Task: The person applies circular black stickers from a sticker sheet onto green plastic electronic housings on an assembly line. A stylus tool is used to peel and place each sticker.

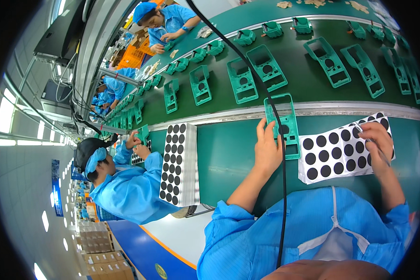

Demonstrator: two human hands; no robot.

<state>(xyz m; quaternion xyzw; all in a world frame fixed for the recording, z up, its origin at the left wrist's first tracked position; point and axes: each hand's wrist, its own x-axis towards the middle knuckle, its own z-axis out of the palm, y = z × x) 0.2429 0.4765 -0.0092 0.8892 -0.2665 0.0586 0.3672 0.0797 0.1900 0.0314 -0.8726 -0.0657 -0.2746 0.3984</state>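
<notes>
My left hand [269, 148] is closed on the near edge of a green plastic housing [292, 150], which leans over the metal rail at the edge of the conveyor. To its right lies a white sheet [305, 176] with rows of round black stickers [336, 152]. Over the sheet's right end, my right hand [377, 139] grips metal tweezers [383, 157], their tips close to a sticker in the top row. Whether a sticker is between the tips, I cannot tell.
A thick stack of sticker sheets [189, 172] stands at the left of the green worktable [224, 158]. Several green housings [329, 63] lie on the conveyor beyond the rail [350, 108]. A co-worker [126, 186] sits at my left, another [161, 28] across the line. A black cable [283, 205] hangs in front.
</notes>
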